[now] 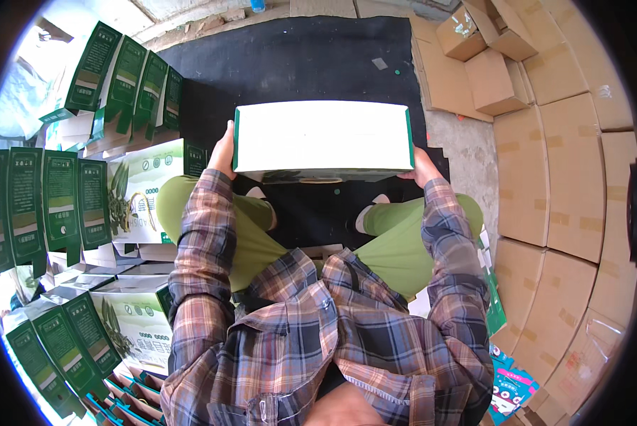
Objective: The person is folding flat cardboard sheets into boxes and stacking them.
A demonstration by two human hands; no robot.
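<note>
Black matting (297, 64) covers the floor, brown cartons (574, 170) wall in the right side, and green-and-white boxes (61, 202) crowd the left! Front and centre, out beyond the spread knees in green trousers (261, 238), it's the white-topped box (322, 135), held over the matting. Its long axis runs left to right, square across the body, with barely any tilt. Blank white face up to the camera, green edges pointing out to either side, and a printed side turned back toward the wearer. Left hand (223, 153) is gripping the left end; right hand (424, 169) has the right end, near its closer corner, fingers partly hidden. Both plaid sleeves (204, 245) reach forward, the box spanning the gap between them.
</note>
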